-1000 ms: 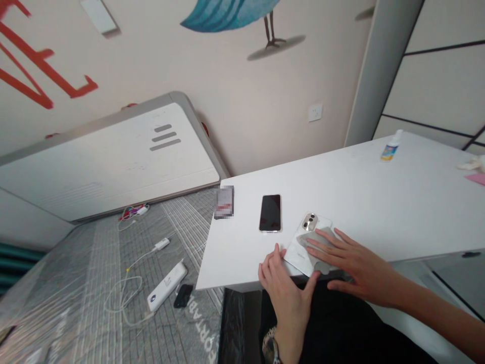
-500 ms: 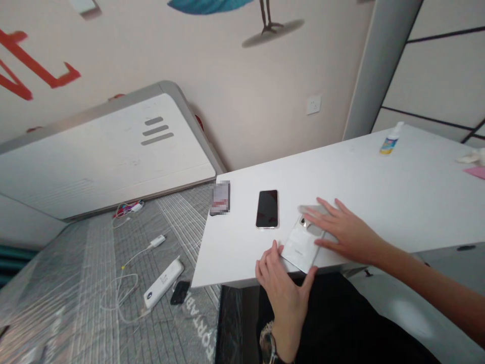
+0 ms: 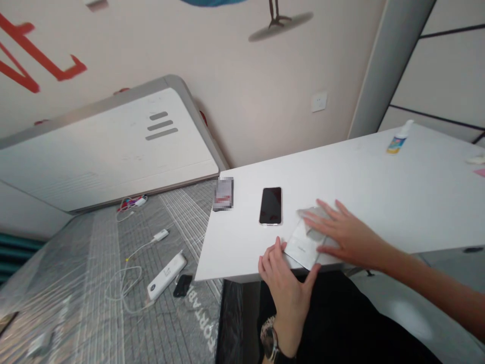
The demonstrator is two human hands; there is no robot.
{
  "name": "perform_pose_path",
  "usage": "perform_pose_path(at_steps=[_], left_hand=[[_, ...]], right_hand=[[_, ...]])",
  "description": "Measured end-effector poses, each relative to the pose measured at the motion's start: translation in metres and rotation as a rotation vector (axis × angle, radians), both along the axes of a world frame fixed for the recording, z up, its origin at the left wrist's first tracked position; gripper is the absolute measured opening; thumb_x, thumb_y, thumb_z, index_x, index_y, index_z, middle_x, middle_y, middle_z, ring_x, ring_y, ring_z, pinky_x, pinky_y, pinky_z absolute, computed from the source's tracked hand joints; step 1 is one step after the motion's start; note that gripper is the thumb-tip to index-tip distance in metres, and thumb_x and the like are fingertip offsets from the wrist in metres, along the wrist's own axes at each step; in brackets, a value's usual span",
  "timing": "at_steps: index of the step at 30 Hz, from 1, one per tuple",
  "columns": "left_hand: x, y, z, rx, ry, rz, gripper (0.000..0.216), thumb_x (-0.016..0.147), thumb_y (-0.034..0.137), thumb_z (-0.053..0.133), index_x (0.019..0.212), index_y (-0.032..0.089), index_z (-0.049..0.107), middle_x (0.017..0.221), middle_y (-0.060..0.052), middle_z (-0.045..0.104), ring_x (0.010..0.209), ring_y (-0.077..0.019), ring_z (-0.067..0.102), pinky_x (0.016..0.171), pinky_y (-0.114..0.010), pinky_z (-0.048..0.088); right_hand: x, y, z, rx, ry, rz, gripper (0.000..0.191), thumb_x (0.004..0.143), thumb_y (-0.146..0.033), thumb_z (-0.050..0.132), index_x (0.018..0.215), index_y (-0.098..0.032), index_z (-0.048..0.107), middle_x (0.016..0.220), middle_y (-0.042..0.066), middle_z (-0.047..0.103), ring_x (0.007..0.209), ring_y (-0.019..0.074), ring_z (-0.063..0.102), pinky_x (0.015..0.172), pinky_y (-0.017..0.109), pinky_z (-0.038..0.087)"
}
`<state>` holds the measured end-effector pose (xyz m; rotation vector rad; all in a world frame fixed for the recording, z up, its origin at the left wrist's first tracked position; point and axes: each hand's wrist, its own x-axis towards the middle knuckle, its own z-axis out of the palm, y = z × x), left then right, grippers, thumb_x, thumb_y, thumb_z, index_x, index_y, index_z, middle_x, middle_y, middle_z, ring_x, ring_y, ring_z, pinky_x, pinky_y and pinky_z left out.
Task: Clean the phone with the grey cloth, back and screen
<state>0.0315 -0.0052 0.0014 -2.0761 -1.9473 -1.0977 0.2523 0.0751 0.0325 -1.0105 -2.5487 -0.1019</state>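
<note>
A white phone [image 3: 303, 248] lies back up and tilted near the front edge of the white table. My left hand [image 3: 285, 283] spans its lower end, thumb on one side and fingers on the other, gripping it. Flat over its upper end rests my right hand [image 3: 341, 233], fingers spread. Under those fingers is a thin pale grey piece [image 3: 311, 211], perhaps a cloth or wipe; I cannot make out which. The phone's camera area is mostly covered. Left of both hands, a second phone [image 3: 271, 206] lies with its dark screen up.
A blurred-out item [image 3: 223, 194] lies at the table's left edge. A spray bottle [image 3: 399, 137] stands at the back right. On the plastic-covered bed at left are a white power bank [image 3: 166, 275], a small black object [image 3: 182, 285] and a cabled white adapter [image 3: 161, 235].
The pale piece under my right hand now covers the white phone's camera, which showed before. My left hand keeps its grip. The whole view has shifted slightly.
</note>
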Motion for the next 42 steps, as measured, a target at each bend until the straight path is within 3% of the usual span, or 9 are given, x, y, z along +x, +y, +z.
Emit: perform_pose_path(at_steps=[3,7,11,15,18,22,26,33,42], left_hand=[[0.000,-0.001,-0.001,-0.008,-0.006,-0.004,0.105,0.080,0.050,0.093,0.158,0.009,0.036,0.133,-0.016,0.067,0.128,-0.0344,0.058,0.119,-0.054,0.033],[0.000,-0.002,-0.002,-0.012,-0.012,0.000,0.111,0.074,0.049,0.098,0.158,0.011,0.035,0.130,-0.013,0.068,0.125,-0.0334,0.059,0.118,-0.054,0.033],[0.001,-0.002,-0.001,-0.025,-0.033,-0.010,0.113,0.073,0.048,0.099,0.158,0.013,0.033,0.130,-0.012,0.067,0.124,-0.0326,0.060,0.118,-0.054,0.034],[0.002,-0.002,-0.002,-0.027,-0.041,-0.004,0.106,0.079,0.050,0.095,0.157,0.013,0.034,0.132,-0.013,0.068,0.128,-0.0334,0.059,0.119,-0.055,0.034],[0.002,-0.002,-0.004,-0.034,-0.044,0.005,0.108,0.076,0.047,0.096,0.158,0.012,0.035,0.134,-0.014,0.066,0.128,-0.0342,0.059,0.120,-0.056,0.035],[0.002,-0.002,-0.006,-0.018,-0.033,-0.001,0.108,0.078,0.047,0.094,0.159,0.011,0.033,0.135,-0.015,0.066,0.128,-0.0344,0.058,0.120,-0.057,0.036],[0.002,-0.004,-0.004,-0.019,-0.015,0.013,0.100,0.082,0.040,0.090,0.159,0.010,0.034,0.138,-0.017,0.064,0.128,-0.0341,0.058,0.120,-0.057,0.037],[0.002,-0.003,-0.004,-0.021,-0.031,0.030,0.113,0.074,0.050,0.097,0.158,0.010,0.034,0.136,-0.017,0.065,0.128,-0.0344,0.059,0.120,-0.058,0.038],[0.001,-0.003,-0.004,-0.012,-0.016,0.008,0.107,0.079,0.047,0.093,0.159,0.009,0.033,0.138,-0.018,0.065,0.128,-0.0349,0.058,0.120,-0.058,0.038]], right_hand=[[-0.004,-0.005,-0.001,-0.019,-0.049,0.112,0.079,0.103,-0.073,0.052,0.169,-0.035,0.033,0.169,0.001,0.046,0.160,0.0352,0.035,0.125,0.063,0.037],[-0.006,-0.009,-0.004,0.054,0.013,-0.050,0.072,0.110,-0.059,0.047,0.172,-0.027,0.028,0.170,0.009,0.043,0.161,0.0473,0.028,0.118,0.081,0.031],[-0.010,-0.015,-0.005,-0.018,-0.057,0.120,0.084,0.103,-0.073,0.052,0.172,-0.031,0.026,0.173,0.002,0.039,0.160,0.0386,0.034,0.122,0.068,0.040],[-0.012,-0.015,-0.005,0.002,0.014,0.030,0.077,0.105,-0.064,0.055,0.171,-0.034,0.029,0.170,0.004,0.044,0.161,0.0461,0.028,0.120,0.078,0.034],[-0.019,-0.018,-0.003,-0.081,-0.016,0.164,0.088,0.101,-0.072,0.057,0.172,-0.034,0.024,0.171,0.003,0.042,0.162,0.0406,0.030,0.125,0.071,0.033],[-0.029,-0.024,0.004,-0.106,-0.031,0.175,0.080,0.104,-0.067,0.055,0.172,-0.036,0.025,0.172,0.000,0.041,0.163,0.0415,0.027,0.127,0.074,0.026],[-0.031,-0.023,0.009,-0.134,-0.055,0.267,0.082,0.105,-0.067,0.054,0.173,-0.034,0.020,0.173,-0.001,0.037,0.164,0.0367,0.027,0.131,0.067,0.023],[-0.033,-0.019,0.005,-0.052,-0.047,0.249,0.087,0.103,-0.071,0.054,0.173,-0.032,0.020,0.172,-0.001,0.040,0.163,0.0357,0.028,0.132,0.063,0.018],[-0.040,-0.015,-0.005,0.050,-0.054,0.142,0.088,0.099,-0.079,0.052,0.169,-0.030,0.033,0.172,0.002,0.042,0.158,0.0442,0.035,0.122,0.071,0.029]])
